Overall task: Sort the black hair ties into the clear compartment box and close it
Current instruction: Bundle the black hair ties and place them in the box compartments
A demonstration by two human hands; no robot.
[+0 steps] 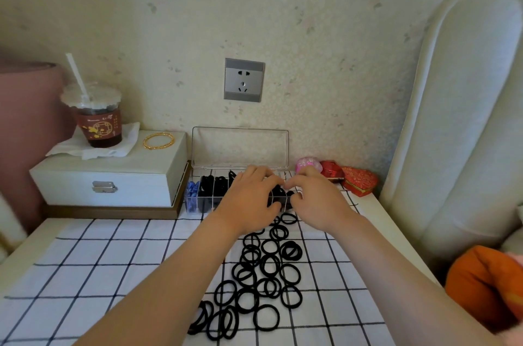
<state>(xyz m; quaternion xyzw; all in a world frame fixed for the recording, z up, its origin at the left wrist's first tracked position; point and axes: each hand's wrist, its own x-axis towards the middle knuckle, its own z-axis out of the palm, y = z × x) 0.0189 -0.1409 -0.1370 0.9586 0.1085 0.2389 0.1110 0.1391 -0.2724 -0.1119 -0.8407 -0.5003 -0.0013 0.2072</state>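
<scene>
Hands meet over the right end of the clear compartment box [198, 173]: your left hand [249, 200] and right hand [318, 200] both curl their fingers onto a bunch of black hair ties [278, 197] there. The lid [240, 147] stands upright. Loose ties [266, 275] lie on the checked cloth [85, 275].

- Blue ties [192, 195] sit just left of the left hand [249, 198].
- A pink box [308, 164] and red patterned boxes [359, 180] sit beyond the right hand [317, 204].
- Black hair ties [266, 283] lie loose nearer than both hands.
- The cloth [113, 275] under them is white with a black grid.
- A grey socket [244, 80] is above the hands.
- A gold bangle [158, 141] is far left.
</scene>
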